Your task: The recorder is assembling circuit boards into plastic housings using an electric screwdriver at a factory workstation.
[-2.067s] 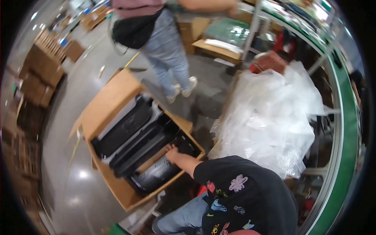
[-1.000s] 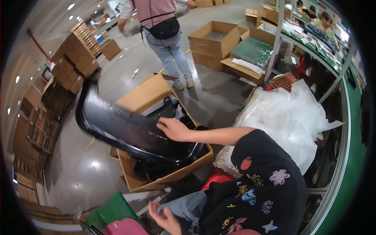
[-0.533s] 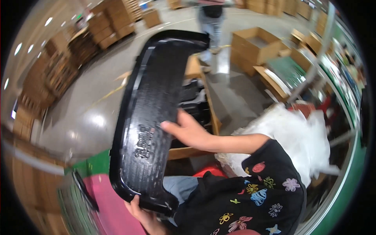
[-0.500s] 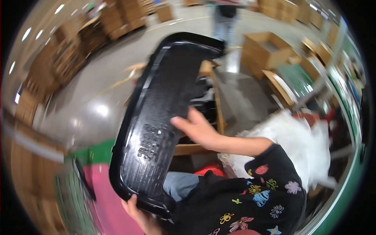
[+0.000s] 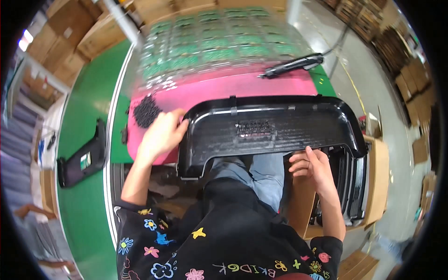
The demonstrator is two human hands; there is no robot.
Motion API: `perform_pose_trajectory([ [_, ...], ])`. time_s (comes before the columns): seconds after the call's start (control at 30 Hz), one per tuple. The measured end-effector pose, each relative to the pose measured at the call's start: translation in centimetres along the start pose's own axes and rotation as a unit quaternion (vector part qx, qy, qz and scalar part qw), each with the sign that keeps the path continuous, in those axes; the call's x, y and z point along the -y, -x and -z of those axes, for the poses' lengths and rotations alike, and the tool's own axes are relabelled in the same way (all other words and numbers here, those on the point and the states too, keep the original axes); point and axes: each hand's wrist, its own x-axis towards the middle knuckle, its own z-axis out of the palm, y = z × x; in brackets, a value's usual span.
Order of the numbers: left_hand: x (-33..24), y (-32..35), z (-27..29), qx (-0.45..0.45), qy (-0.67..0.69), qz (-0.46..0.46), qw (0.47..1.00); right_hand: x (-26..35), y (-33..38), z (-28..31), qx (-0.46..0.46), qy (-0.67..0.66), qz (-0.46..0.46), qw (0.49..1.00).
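A shallow black plastic housing, with a raised rim, a small vent pattern and a wide notch in its near edge, is held level across my lap, over the near edge of the pink mat. My left hand grips its left end, fingers on the rim. At the near edge, right of the middle, my right hand supports it with the thumb at the rim and the fingers curled below. A heap of small black screws lies beside my left hand. Beyond the housing rests a black electric screwdriver.
Clear plastic trays of green circuit boards stand at the bench's back. On the green surface at left lies another black housing with a green board. An open cardboard box of black housings stands at my right.
My view has swung from the floor and box to the bench. The housing has turned from upright and slanted to lying crosswise; both hands still hold it.
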Motion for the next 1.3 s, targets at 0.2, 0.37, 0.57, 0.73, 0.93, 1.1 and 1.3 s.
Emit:
perform_pose_trajectory([
  [0.2,-3.9,1.0,8.4,-0.436,0.084,-0.308,0.842,4.1,-5.1,-1.5,0.033,0.166,-0.03,0.985],
  [0.37,-3.0,10.6,15.4,-0.422,-0.003,-0.29,0.859,9.8,-6.1,-3.6,0.128,0.215,0.127,0.96],
  [0.57,-9.1,11.5,21.1,-0.599,-0.203,-0.413,0.655,8.3,-2.3,-1.1,0.14,0.181,0.231,0.946],
  [0.73,-13.1,13.2,19.0,-0.665,-0.297,-0.392,0.562,9.3,-1.1,-2.4,0.115,0.248,0.235,0.933],
  [0.93,-8.6,20.9,16.2,-0.529,-0.273,-0.317,0.738,18.0,1.2,-10.7,0.188,0.388,0.665,0.61],
  [1.1,-8.8,26.3,15.7,-0.459,-0.242,-0.25,0.818,25.1,2.2,-15.3,0.214,0.335,0.785,0.475],
  [1.3,-13.5,15.0,16.5,-0.395,-0.198,-0.122,0.889,27.1,3.1,-15.4,0.234,0.441,0.717,0.487],
])
